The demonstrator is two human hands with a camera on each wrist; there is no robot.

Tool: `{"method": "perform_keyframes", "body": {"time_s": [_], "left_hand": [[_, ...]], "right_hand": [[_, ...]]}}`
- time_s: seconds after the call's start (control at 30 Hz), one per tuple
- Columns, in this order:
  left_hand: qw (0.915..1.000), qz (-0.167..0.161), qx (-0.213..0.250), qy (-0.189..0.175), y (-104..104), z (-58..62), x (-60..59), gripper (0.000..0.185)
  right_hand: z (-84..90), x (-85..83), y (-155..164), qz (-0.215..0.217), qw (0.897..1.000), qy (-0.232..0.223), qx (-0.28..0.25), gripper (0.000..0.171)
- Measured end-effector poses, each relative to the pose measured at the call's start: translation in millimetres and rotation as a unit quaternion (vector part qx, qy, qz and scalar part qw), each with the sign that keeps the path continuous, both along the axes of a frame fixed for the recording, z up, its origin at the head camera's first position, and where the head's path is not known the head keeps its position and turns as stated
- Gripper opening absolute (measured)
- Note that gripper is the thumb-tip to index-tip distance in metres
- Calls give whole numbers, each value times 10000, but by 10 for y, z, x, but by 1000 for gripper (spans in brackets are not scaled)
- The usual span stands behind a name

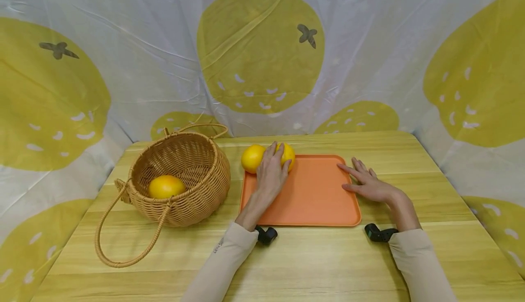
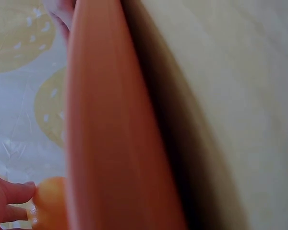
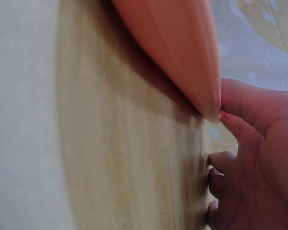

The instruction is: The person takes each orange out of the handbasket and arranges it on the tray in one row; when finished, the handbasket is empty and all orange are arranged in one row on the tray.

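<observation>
1. Reaching across the orange tray (image 1: 311, 192), the left hand (image 1: 270, 174) lies with its fingers draped over the right-hand orange (image 1: 287, 155) of a pair at the tray's 11 o'clock corner. The fingers curve round the fruit, but whether it is already gripped or only touched cannot be told.
2. The second orange (image 1: 252, 158) sits touching or just beside the first, at the tray's far left edge. Judged risk: lifting one fruit may nudge its neighbour, which could roll off the low rim onto the wooden table (image 1: 311, 265).
3. The right hand (image 1: 367, 184) rests flat and relaxed, holding nothing. Its fingertips (image 3: 240, 103) meet the tray's 3 o'clock rim, as the right wrist view shows.
4. The wicker basket (image 1: 182, 176) stands at 9 o'clock from the tray, near it but apart, with a third orange (image 1: 165, 186) inside. Its loop handles hang outward at the front and back.
5. Judged risk: a low sideways carry could strike the basket's near wall, or a dropped fruit could knock the one within.
6. Open room: bare table lies between tray and basket, and broadly at 6 o'clock. The fruit-print curtain (image 1: 262, 51) closes the table's far edge at 12 o'clock.
</observation>
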State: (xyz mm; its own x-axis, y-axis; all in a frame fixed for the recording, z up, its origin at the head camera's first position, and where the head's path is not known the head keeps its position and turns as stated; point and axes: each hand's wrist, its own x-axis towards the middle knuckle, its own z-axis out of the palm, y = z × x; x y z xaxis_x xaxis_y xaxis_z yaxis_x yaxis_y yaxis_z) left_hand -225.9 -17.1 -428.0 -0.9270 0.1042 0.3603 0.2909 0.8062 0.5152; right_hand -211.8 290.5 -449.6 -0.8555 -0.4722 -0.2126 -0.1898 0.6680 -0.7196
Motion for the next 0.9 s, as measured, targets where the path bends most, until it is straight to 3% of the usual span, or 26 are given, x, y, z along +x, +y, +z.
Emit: {"method": "perform_keyframes", "body": {"time_s": [0.4,0.9], "left_hand": [[9999,24,-158,38,39,7,28,51],[9997,-179,-165,-32,44,19,50,51]], "right_hand": [[19,11,-3,4,10000,-1,-12,72],[17,10,-7,-14,10000,17,-2,72]]}}
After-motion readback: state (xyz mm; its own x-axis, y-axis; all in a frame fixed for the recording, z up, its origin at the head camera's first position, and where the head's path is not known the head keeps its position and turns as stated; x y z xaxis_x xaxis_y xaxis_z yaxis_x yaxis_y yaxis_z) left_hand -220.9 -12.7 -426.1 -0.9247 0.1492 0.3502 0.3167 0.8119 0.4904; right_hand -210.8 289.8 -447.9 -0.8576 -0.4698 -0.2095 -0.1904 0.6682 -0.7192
